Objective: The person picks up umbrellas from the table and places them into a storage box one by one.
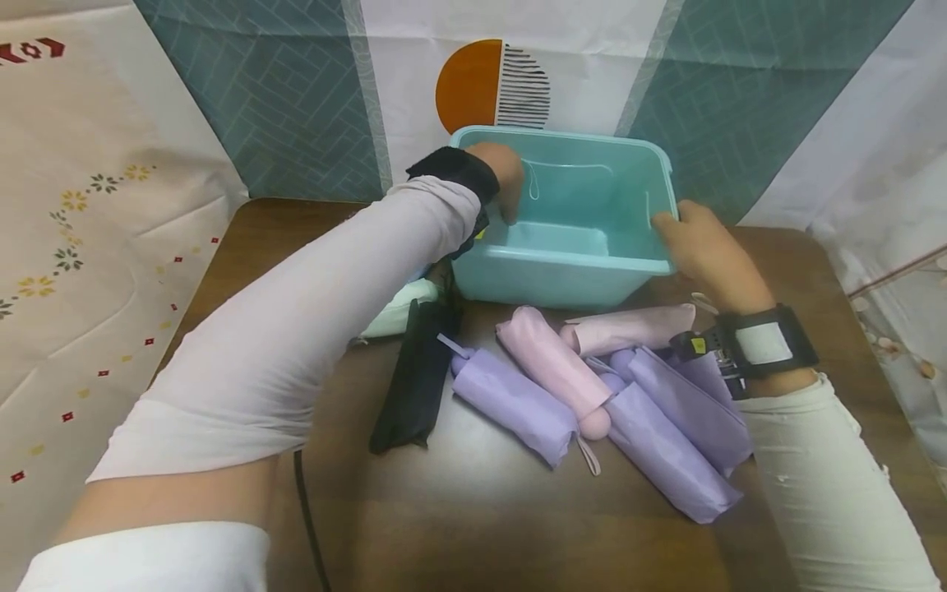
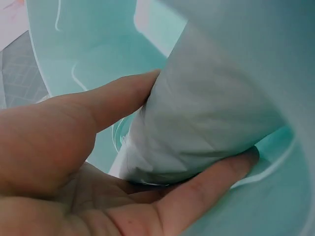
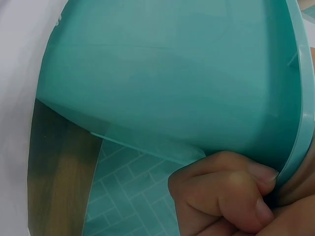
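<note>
A turquoise plastic bin stands at the back of the table. My left hand reaches over its left side, down inside. In the left wrist view, the thumb and fingers of that hand hold a whitish folded umbrella within the bin; the head view hides it behind the hand and wrist. My right hand grips the bin's right rim. Seen from the right wrist, its curled fingers wrap the edge of the bin, against the outer wall.
In front of the bin lie a black folded umbrella, a pink one, a paler pink one and several lilac ones. A pale green umbrella is partly hidden by my left arm. Patterned cloth hangs behind the table.
</note>
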Demonstrator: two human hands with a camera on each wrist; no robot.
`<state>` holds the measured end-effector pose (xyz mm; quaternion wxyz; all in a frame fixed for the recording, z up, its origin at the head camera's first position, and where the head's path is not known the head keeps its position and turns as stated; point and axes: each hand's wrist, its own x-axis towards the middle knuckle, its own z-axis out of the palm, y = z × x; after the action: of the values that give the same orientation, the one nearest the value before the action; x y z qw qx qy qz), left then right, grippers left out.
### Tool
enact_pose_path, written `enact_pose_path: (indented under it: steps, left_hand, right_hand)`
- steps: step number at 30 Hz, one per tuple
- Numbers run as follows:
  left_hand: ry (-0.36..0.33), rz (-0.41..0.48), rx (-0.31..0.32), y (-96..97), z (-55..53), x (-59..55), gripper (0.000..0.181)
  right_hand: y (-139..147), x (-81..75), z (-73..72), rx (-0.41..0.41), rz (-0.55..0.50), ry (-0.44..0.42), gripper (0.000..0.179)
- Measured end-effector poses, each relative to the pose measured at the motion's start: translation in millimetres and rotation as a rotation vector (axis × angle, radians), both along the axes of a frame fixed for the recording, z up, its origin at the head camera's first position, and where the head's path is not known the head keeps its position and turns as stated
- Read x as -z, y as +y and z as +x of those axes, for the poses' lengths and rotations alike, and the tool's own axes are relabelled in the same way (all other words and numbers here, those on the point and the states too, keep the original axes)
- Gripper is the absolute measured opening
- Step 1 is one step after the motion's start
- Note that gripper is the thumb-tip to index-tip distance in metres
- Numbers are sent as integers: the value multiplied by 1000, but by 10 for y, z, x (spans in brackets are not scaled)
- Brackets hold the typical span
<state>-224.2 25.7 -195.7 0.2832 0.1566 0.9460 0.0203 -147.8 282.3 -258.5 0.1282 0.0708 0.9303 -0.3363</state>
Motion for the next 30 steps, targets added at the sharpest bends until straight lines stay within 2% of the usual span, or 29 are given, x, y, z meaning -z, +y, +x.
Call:
enact_pose_path:
  steps: [3, 10, 13, 19, 20, 23, 26, 30]
  left_hand:
    - [0, -33, 24, 12, -24, -17, 53]
    - [-46, -35, -29, 20, -85, 86, 64]
    - [-60, -40, -24, -7, -87, 100, 63]
    - [-50, -106, 91, -17, -99, 105, 57]
    - [-46, -130, 124, -16, -100, 103, 56]
    - [-55, -189, 168, -6, -98, 95, 48]
    - [-83, -234, 192, 18, -84, 63, 41]
    - [-115, -225, 171, 39, -70, 39, 44]
  right_hand:
    - [6, -5, -5, -4, -5, -12, 58]
    - [3, -7, 2, -8, 7, -10, 59]
    - [-7, -6, 3, -12, 10, -15, 59]
    - [-2, -11, -2, -21, 1, -17, 60]
    - [-3, -13, -3, -23, 6, -14, 59]
    - [-8, -15, -7, -25, 16, -12, 59]
    - [-11, -16, -9, -22, 15, -13, 59]
    - [-13, -13, -13, -11, 5, -15, 58]
